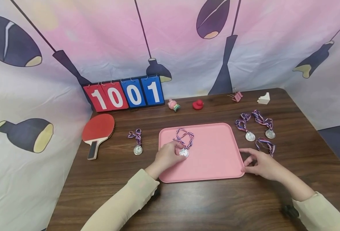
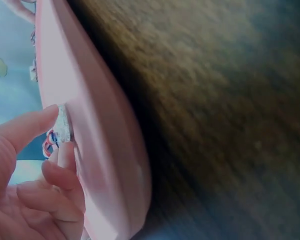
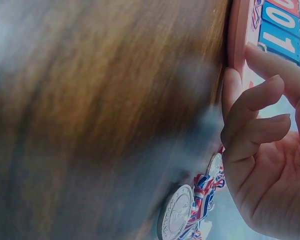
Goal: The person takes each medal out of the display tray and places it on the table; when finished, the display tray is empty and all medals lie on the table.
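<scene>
A pink tray (image 1: 213,157) lies flat on the table. Over its left part, my left hand (image 1: 167,157) pinches a silver medal (image 1: 184,153) between thumb and fingers. The medal's striped ribbon (image 1: 188,134) trails loosely behind it on the tray. In the left wrist view the medal (image 2: 63,124) is on edge between the thumb and a finger, close over the tray. My right hand (image 1: 260,164) holds the tray's right edge near its front corner, with thumb and forefinger at the rim and the other fingers bent.
Right of the tray lie silver medals (image 1: 250,136) with ribbons; one (image 3: 177,212) is near my right hand. Another medal (image 1: 138,149) is left, beside a red paddle (image 1: 98,128). Behind stand a scoreboard (image 1: 123,94), a figurine (image 1: 174,105), a red duck (image 1: 198,104) and a pink clip (image 1: 237,96).
</scene>
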Demonstrator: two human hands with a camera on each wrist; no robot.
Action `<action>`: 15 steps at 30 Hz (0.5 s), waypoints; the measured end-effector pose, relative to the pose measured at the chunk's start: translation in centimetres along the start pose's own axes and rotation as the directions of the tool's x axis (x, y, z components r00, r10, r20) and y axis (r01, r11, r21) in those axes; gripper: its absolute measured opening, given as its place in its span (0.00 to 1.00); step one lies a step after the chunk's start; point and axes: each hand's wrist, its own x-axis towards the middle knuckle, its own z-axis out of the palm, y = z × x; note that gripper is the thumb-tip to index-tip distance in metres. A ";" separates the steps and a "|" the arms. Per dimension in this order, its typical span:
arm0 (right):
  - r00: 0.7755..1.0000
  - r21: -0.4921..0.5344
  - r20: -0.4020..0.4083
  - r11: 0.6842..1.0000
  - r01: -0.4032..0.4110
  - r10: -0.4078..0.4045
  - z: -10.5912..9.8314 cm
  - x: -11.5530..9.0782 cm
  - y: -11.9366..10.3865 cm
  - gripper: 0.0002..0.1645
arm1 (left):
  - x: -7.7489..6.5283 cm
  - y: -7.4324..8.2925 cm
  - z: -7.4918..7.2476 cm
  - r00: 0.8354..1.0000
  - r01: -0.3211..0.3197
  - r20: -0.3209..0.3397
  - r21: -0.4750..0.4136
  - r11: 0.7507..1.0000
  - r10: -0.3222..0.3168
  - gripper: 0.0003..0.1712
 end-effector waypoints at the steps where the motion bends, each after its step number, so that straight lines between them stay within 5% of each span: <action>1: 1.000 0.000 0.001 1.000 0.000 0.000 0.0 0.0 0.0 0.42 | 0.1 0.0 0.1 1.000 0.003 0.000 0.002 1.000 -0.003 0.21; 15: 1.000 0.004 -0.004 1.000 0.005 -0.005 0.1 0.0 0.2 0.42 | 0.1 -0.2 0.2 0.998 -0.064 -0.023 -0.013 0.998 0.063 0.16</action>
